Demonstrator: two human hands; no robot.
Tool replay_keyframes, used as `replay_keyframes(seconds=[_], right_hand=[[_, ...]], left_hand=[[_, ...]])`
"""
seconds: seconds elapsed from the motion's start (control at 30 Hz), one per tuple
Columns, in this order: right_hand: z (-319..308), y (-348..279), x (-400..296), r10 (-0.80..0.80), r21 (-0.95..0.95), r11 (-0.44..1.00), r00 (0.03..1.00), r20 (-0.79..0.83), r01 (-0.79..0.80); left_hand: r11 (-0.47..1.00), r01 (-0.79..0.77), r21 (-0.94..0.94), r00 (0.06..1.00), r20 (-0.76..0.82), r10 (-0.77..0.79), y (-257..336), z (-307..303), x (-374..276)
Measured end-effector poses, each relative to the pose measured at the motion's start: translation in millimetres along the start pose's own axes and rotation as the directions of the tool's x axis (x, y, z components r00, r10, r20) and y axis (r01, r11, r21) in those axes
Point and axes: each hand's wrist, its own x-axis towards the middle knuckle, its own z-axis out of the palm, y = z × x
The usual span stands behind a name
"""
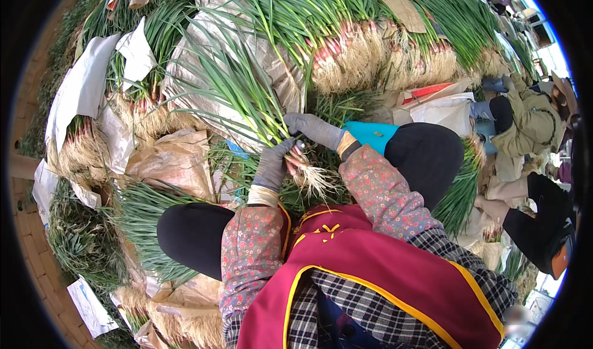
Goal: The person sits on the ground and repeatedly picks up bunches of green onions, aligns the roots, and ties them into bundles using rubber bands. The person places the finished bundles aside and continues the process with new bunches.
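Note:
A bunch of young green garlic or similar allium plants lies tilted across both gloved hands. Its long leaves reach up and left over a whitish woven sack, while pink stem bases and pale loose roots point down toward my lap. My left hand, in a grey glove, is closed around the lower stems. Just above it, my right hand, also gloved in grey, has its fingers curled at the stalks from the right side; the fingertips are partly hidden. Loose green leaf trimmings lie beneath and behind the hands.
Large rooted bundles line the far side. More bundles and plastic sheets sit at the left. Cut leaves lie beside my left knee, a turquoise boot by the right. A co-worker sits at the right.

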Motion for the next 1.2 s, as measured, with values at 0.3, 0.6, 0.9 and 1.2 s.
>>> replay_keyframes(seconds=[0.3,0.6,0.9,1.2], right_hand=[[-22.4,-41.5,-25.8,0.434,0.593,0.762,0.885,-0.169,-0.261],[-10.3,-48.0,-25.8,0.447,-0.968,0.216,0.894,-0.018,-0.128],[-43.4,-62.0,80.9,0.117,-0.707,0.470,0.831,-0.543,-0.528],[25.2,-31.0,0.0,0.006,-0.740,0.672,0.999,0.038,0.024]], left_hand=[[0.973,0.149,0.177,0.979,-0.162,-0.120,13.7,1.6,-13.5],[0.955,-0.221,0.196,0.955,-0.157,0.253,28.7,21.7,-30.8],[0.918,-0.142,-0.370,0.983,-0.162,0.086,51.2,47.7,-18.0],[0.992,-0.107,0.071,0.903,-0.411,0.127,36.7,1.6,28.8]])
